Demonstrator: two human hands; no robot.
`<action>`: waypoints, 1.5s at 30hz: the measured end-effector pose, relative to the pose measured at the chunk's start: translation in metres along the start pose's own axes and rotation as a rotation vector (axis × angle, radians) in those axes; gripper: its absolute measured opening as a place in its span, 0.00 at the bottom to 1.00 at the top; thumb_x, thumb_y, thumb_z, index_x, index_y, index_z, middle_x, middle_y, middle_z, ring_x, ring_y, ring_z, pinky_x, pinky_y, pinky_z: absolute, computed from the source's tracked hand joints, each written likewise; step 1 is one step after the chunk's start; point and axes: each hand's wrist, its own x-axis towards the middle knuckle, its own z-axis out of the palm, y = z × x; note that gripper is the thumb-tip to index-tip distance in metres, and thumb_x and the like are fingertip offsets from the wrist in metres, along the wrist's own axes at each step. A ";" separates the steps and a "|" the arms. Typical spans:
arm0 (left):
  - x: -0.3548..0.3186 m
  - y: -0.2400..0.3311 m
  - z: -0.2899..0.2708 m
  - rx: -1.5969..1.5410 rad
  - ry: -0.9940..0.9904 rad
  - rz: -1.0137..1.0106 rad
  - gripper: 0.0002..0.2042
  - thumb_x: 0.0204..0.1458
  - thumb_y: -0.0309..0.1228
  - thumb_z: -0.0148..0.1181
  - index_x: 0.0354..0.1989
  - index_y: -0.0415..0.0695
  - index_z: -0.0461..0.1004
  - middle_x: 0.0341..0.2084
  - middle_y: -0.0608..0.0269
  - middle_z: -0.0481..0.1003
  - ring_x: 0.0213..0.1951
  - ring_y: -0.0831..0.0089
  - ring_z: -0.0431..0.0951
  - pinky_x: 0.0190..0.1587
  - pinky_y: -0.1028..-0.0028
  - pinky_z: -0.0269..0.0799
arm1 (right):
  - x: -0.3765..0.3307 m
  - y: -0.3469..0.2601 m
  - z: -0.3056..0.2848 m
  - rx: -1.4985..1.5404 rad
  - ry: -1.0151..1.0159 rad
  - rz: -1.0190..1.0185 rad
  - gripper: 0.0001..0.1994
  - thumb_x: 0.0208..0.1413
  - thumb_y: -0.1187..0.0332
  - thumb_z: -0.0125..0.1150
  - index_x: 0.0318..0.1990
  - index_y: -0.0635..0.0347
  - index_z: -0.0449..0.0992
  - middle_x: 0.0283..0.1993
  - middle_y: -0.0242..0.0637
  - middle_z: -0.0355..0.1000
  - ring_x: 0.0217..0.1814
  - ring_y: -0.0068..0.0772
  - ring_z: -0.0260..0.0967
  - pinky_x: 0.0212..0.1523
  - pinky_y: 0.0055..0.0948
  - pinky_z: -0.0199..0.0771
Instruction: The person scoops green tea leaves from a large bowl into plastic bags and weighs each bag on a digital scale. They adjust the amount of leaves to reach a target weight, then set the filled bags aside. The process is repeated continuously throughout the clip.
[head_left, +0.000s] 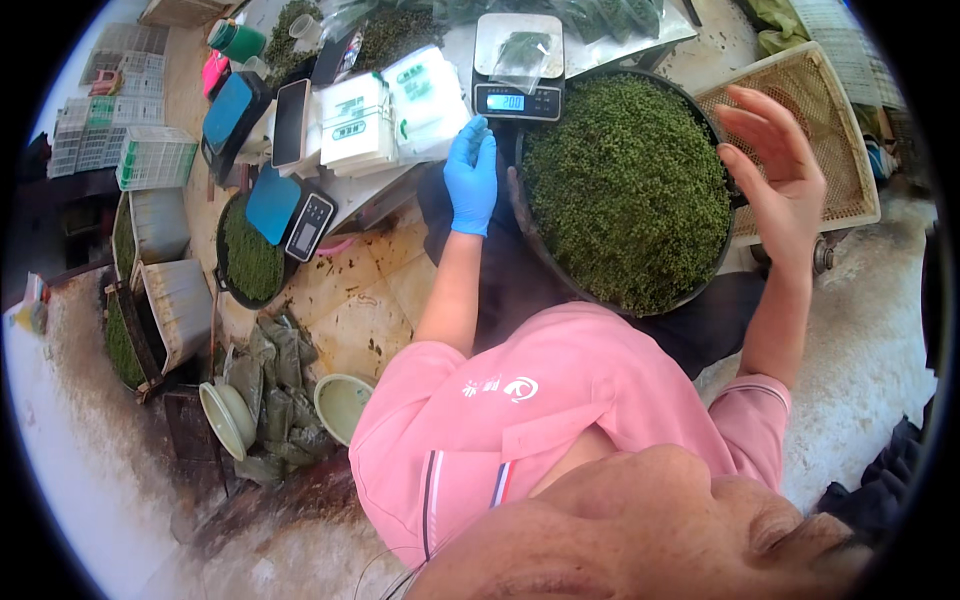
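Observation:
My left hand (471,180), in a blue glove, reaches to the lower left corner of a digital scale (518,103). Its fingers are stretched out and I see nothing in them. On the scale's pan lies a clear plastic bag (523,58) with some green stuff inside. My bare right hand (785,180) is raised at the right rim of a big round dark basin, fingers curved and apart, holding nothing. Small green peppercorn-like berries (630,190) heap the basin. Left of the scale, stacks of white printed bags (355,122) lie on the table.
A phone (291,122) and a second scale (290,212) are at the table's left side, above another basin of green berries (252,255). A beige mesh crate (830,140) stands right of the big basin. Pale bowls (343,407) sit at lower left.

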 end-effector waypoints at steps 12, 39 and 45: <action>0.033 0.008 0.004 0.645 -0.109 0.494 0.20 0.60 0.28 0.60 0.61 0.39 0.72 0.57 0.49 0.75 0.53 0.59 0.79 0.57 0.66 0.74 | 0.040 0.090 0.089 -0.520 -0.169 -0.255 0.12 0.56 0.67 0.68 0.46 0.60 0.80 0.49 0.36 0.78 0.49 0.38 0.78 0.50 0.31 0.78; 0.095 0.020 0.033 1.137 -0.330 0.468 0.16 0.61 0.37 0.58 0.57 0.55 0.73 0.48 0.60 0.78 0.37 0.54 0.82 0.37 0.57 0.78 | 0.115 0.183 0.167 -0.306 -0.187 -0.235 0.12 0.58 0.77 0.54 0.49 0.63 0.72 0.54 0.53 0.71 0.52 0.62 0.71 0.53 0.45 0.72; 0.012 0.011 0.041 0.772 -0.493 0.249 0.22 0.52 0.43 0.69 0.56 0.57 0.78 0.36 0.57 0.81 0.35 0.59 0.82 0.40 0.63 0.78 | 0.081 0.152 0.114 -0.162 0.021 -0.001 0.15 0.52 0.81 0.63 0.49 0.67 0.74 0.49 0.47 0.74 0.49 0.39 0.78 0.47 0.31 0.80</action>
